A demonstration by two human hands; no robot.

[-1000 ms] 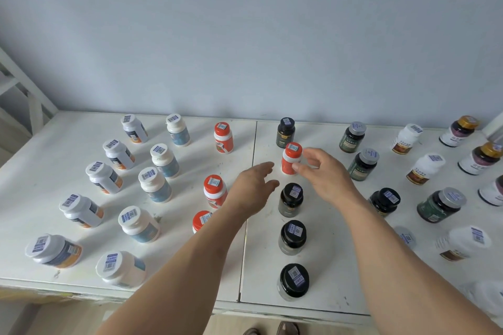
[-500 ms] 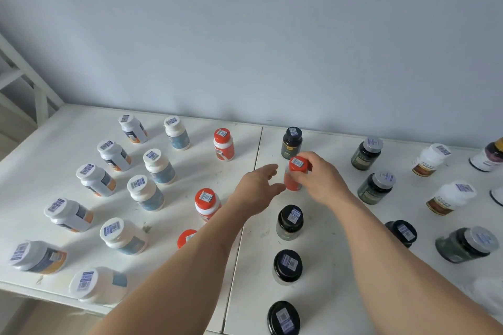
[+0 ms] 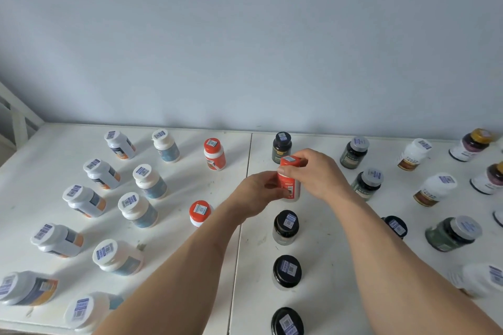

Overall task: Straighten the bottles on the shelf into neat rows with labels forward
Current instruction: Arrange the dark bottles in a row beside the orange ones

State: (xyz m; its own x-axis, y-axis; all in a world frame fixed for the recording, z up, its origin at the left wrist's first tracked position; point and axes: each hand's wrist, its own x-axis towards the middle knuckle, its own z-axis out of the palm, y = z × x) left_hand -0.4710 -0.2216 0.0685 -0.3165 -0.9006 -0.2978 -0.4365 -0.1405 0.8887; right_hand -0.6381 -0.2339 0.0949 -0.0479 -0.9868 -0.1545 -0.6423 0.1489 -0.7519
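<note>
We count 3 orange-capped bottles: one held mid-scene (image 3: pixel 289 179), one standing far left of the seam (image 3: pixel 214 153), one nearer (image 3: pixel 199 213) w/ our left forearm crossing just beside it. Left part of the shelf (image 3: pixel 190 182): 2 rows of white-capped bottles, 5 w/ orange-and-dark labels in the outer row (image 3: pixel 84 200) and 5 w/ blue-grey labels in the inner row (image 3: pixel 145 179), all standing. Down the middle, 4 black-capped jars in a line: one far (image 3: pixel 282 145), 3 near (image 3: pixel 285 227). Right side: 3 dark green bottles w/ grey caps (image 3: pixel 366 183), approx. 4 white bottles w/ brown labels (image 3: pixel 432 189), gold-capped ones at the far right edge, count unclear as they're cut off.

Our right hand (image 3: pixel 318 174) curls over the held bottle's cap, thumb pressed on its neck. Our left hand (image 3: pixel 261 193) wraps its fingers round the lower body. Bottle is upright, between both hands, just near of the far black-capped jar; can't tell if it touches the shelf.
</note>
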